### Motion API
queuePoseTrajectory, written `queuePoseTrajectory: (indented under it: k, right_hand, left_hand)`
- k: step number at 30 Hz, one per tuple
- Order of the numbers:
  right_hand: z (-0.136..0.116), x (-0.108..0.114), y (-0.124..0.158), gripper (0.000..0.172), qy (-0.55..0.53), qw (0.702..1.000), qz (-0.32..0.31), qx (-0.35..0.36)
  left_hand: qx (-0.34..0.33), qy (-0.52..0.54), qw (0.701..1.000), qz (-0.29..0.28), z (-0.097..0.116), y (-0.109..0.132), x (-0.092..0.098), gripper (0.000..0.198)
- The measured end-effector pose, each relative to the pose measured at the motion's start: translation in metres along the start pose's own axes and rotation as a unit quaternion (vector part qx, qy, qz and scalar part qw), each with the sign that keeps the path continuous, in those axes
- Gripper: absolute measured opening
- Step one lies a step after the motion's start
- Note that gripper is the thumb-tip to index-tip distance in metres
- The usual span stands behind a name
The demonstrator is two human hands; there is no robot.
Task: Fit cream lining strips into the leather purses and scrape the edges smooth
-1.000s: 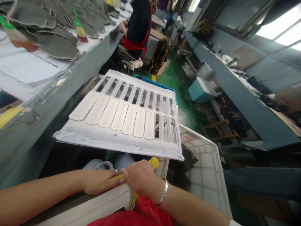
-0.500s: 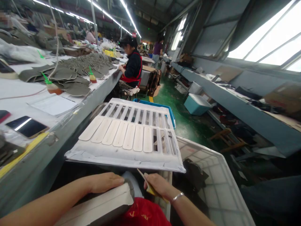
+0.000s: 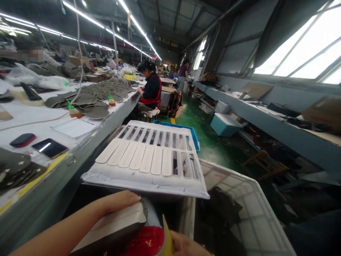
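My left hand [image 3: 121,201] is closed over the end of a dark piece with a pale strip [image 3: 114,222] on top, at the bottom centre. To its right, my right hand [image 3: 183,243] grips a yellow flat tool [image 3: 167,236] that points upward; the hand is partly cut off by the lower edge. Red cloth [image 3: 149,240] shows between the hands. Beyond them is a white slotted rack [image 3: 149,183], with several pale rounded strips [image 3: 137,156] lying side by side on it.
At left, a long table [image 3: 60,170] bears a phone [image 3: 49,147], glue bottles [image 3: 74,111] and grey pieces [image 3: 97,112]. A white crate [image 3: 255,199] stands at right, with dark pieces inside. A person [image 3: 151,87] sits by the table farther off.
My right hand has moved down, and the yellow tool now points more upright. My left hand and the piece have shifted slightly. The camera view has tilted up, showing more of the ceiling.
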State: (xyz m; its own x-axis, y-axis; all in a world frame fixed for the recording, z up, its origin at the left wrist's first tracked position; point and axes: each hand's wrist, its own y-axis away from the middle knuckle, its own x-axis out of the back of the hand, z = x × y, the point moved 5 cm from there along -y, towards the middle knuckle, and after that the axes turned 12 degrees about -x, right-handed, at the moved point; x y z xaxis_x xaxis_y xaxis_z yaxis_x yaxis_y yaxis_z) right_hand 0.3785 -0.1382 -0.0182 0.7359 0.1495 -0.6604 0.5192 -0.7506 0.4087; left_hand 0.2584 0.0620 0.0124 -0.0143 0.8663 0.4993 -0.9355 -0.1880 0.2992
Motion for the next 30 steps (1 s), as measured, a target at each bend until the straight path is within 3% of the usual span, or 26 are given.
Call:
queuePoseTrajectory:
  k: [4, 9, 12, 14, 16, 19, 22, 25, 30]
  right_hand:
    - [0.004, 0.007, 0.007, 0.051, 0.027, 0.999, 0.011, -0.027]
    - [-0.008, 0.023, -0.006, 0.053, 0.091, 0.993, 0.049, -0.055]
    - [-0.023, 0.024, -0.016, 0.050, 0.146, 0.986, 0.035, -0.076]
    - [-0.031, 0.022, -0.022, 0.049, 0.174, 0.979, 0.019, -0.101]
    - [-0.036, 0.022, -0.028, 0.048, 0.197, 0.972, 0.015, -0.131]
    - [-0.044, 0.021, -0.036, 0.040, 0.275, 0.945, 0.034, -0.172]
    - [-0.057, 0.018, -0.042, 0.031, 0.345, 0.923, 0.047, -0.166]
    - [-0.065, 0.016, -0.049, 0.027, 0.353, 0.920, 0.040, -0.165]
    - [-0.063, 0.015, -0.057, 0.027, 0.280, 0.941, 0.006, -0.191]
  left_hand:
    - [0.023, -0.014, 1.000, 0.013, -0.003, -0.004, -0.006, 0.056]
    - [0.046, -0.040, 0.997, 0.049, -0.004, 0.006, -0.011, 0.057]
    - [0.065, -0.076, 0.992, 0.073, 0.002, 0.022, -0.017, 0.080]
    - [0.071, -0.139, 0.985, 0.070, 0.006, 0.029, -0.026, 0.101]
    - [0.071, -0.209, 0.972, 0.082, 0.009, 0.031, -0.034, 0.110]
    - [0.053, -0.267, 0.953, 0.136, 0.010, 0.030, -0.042, 0.099]
    - [0.014, -0.299, 0.938, 0.175, 0.013, 0.030, -0.047, 0.092]
    - [-0.002, -0.319, 0.927, 0.199, 0.017, 0.032, -0.048, 0.092]
    - [0.002, -0.335, 0.920, 0.201, 0.021, 0.034, -0.047, 0.084]
